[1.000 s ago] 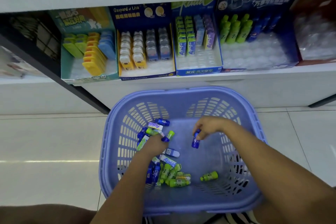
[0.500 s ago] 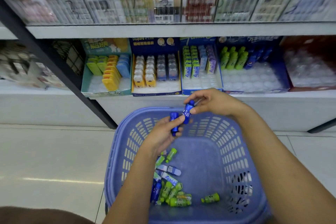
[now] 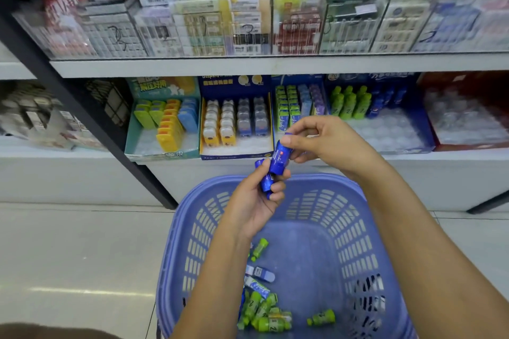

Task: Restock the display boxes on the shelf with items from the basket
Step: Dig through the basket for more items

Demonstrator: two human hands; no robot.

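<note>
My left hand (image 3: pixel 256 198), centre frame above the purple basket (image 3: pixel 344 212), curls round one small blue bottle (image 3: pixel 265 183). My right hand (image 3: pixel 325 143), just to its right, pinches a second blue bottle (image 3: pixel 278 158) between thumb and fingertips; the two bottles touch. Recommended: keep caps upward and seat each bottle upright in a vacant socket beside the blue row (image 3: pixel 385 99) of the blue display box (image 3: pixel 385 133), centre right.
</note>
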